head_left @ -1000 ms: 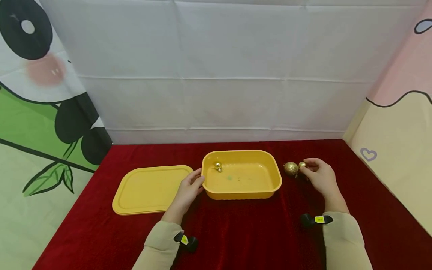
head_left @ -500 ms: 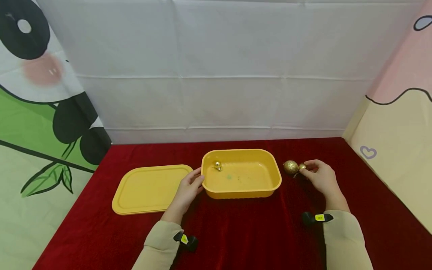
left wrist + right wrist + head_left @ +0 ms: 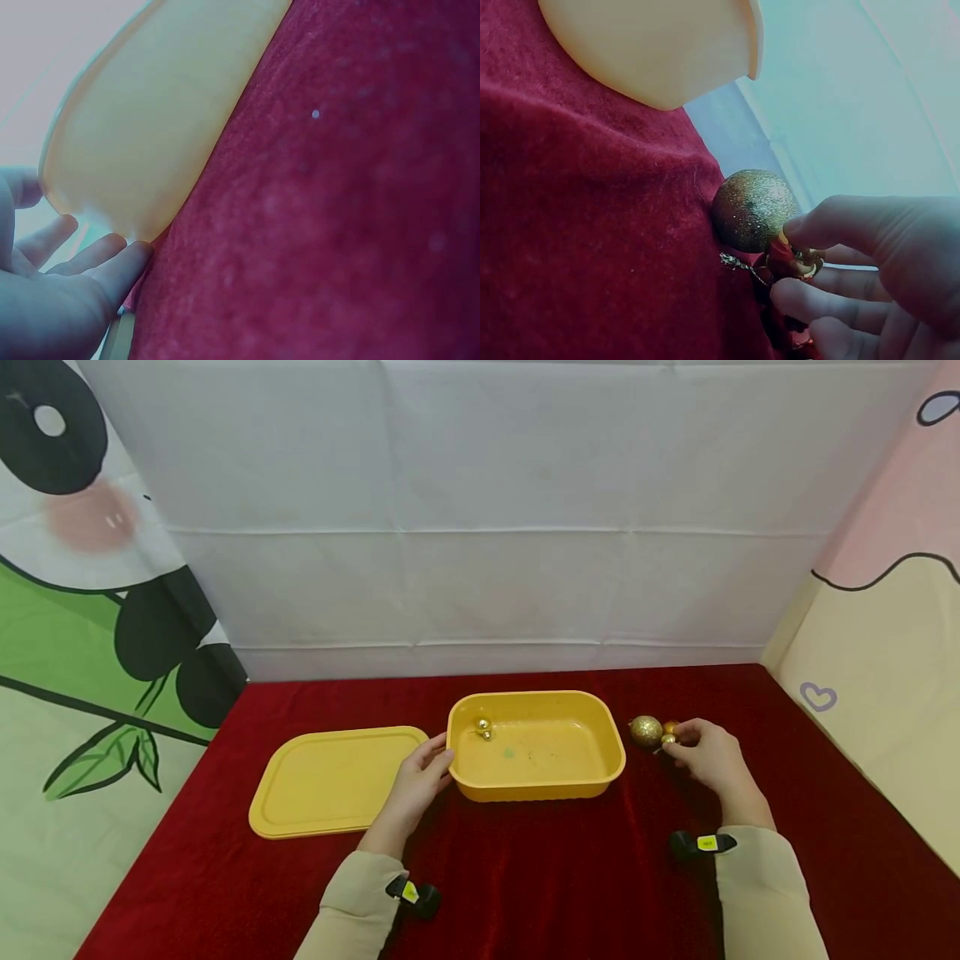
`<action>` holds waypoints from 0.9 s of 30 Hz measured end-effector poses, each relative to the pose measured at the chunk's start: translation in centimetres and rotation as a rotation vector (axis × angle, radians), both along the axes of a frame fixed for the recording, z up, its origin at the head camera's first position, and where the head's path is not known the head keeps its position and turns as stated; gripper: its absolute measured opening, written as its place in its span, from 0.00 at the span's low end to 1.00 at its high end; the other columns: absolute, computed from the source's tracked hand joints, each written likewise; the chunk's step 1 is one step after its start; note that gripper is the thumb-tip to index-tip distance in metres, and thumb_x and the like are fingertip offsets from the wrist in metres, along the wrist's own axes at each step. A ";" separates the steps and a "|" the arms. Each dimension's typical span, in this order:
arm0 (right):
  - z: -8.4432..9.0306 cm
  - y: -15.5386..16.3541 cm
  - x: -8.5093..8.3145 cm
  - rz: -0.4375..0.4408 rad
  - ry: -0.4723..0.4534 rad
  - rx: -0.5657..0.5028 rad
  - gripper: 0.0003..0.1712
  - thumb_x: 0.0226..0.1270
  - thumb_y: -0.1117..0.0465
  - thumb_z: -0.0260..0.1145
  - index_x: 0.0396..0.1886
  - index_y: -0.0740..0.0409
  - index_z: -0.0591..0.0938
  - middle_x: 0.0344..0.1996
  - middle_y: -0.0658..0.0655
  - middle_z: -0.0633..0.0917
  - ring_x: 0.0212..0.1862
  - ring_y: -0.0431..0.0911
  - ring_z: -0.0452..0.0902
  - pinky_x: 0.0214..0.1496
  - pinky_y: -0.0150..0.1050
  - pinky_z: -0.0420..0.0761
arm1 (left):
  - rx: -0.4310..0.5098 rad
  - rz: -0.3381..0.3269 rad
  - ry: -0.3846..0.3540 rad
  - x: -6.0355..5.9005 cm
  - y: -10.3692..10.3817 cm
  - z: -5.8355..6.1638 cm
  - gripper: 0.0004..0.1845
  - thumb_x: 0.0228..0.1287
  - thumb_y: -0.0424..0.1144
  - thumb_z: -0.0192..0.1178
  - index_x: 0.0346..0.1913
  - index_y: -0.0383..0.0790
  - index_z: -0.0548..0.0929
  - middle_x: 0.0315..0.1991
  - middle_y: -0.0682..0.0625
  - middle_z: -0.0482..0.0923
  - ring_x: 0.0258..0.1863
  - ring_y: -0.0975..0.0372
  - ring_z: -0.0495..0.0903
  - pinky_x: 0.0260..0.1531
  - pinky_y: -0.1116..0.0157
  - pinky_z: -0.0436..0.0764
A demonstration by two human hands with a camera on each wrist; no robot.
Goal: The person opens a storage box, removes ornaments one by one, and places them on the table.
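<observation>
My left hand (image 3: 420, 777) touches the left end of a yellow plastic box (image 3: 536, 793), its thumb at the rim and its fingers fairly straight against the outer wall (image 3: 150, 127). Between thumb and fingers, my right hand (image 3: 708, 756) pinches a small shiny gold bauble (image 3: 668, 739), just right of the box. A larger glittery gold ball (image 3: 646, 731) sits beside it on the cloth. Behind the pinched bauble, an orange-gold ball (image 3: 671, 726) shows partly. In the right wrist view, shiny red and gold surfaces near the fingertips (image 3: 795, 225) are partly hidden by the fingers.
A small gold ornament (image 3: 483, 727) lies inside the box at its left end. The flat yellow lid (image 3: 333, 785) lies left of the box on the red cloth (image 3: 540, 877). White fabric (image 3: 480, 527) hangs behind the table; printed fabric stands at both sides.
My right hand has shifted slightly toward me with the small gold bauble, and the orange-gold ball behind it has come into view. My left hand and the box look unmoved.
</observation>
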State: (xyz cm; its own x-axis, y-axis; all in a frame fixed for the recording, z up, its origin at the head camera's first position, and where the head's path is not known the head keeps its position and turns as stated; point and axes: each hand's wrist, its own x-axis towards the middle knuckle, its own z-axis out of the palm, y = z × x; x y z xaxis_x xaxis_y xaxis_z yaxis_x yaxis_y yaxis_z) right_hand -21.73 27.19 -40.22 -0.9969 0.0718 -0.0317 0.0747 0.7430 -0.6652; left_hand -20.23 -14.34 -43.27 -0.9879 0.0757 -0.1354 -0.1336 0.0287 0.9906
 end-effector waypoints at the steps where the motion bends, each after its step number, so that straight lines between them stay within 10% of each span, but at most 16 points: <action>1: 0.0 0.0 0.0 -0.003 -0.008 -0.004 0.20 0.63 0.60 0.64 0.49 0.69 0.75 0.43 0.69 0.81 0.27 0.39 0.80 0.25 0.35 0.80 | 0.000 -0.001 0.000 0.0 0.0 0.0 0.24 0.73 0.41 0.49 0.69 0.42 0.64 0.65 0.38 0.67 0.63 0.49 0.70 0.61 0.51 0.73; 27: 0.0 0.1 0.1 0.008 -0.028 -0.062 0.23 0.65 0.59 0.63 0.54 0.71 0.73 0.50 0.73 0.79 0.34 0.46 0.84 0.32 0.38 0.85 | -0.009 -0.002 -0.002 0.0 0.0 0.0 0.24 0.73 0.41 0.48 0.69 0.40 0.64 0.66 0.38 0.66 0.63 0.49 0.70 0.61 0.51 0.73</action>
State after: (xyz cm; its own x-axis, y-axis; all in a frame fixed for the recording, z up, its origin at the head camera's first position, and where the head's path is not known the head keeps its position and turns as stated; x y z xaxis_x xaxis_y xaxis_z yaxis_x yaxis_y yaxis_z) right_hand -21.68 27.27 -40.26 -0.9961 0.0609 -0.0639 0.0882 0.7013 -0.7073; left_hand -20.24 -14.32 -43.26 -0.9875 0.0765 -0.1379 -0.1353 0.0375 0.9901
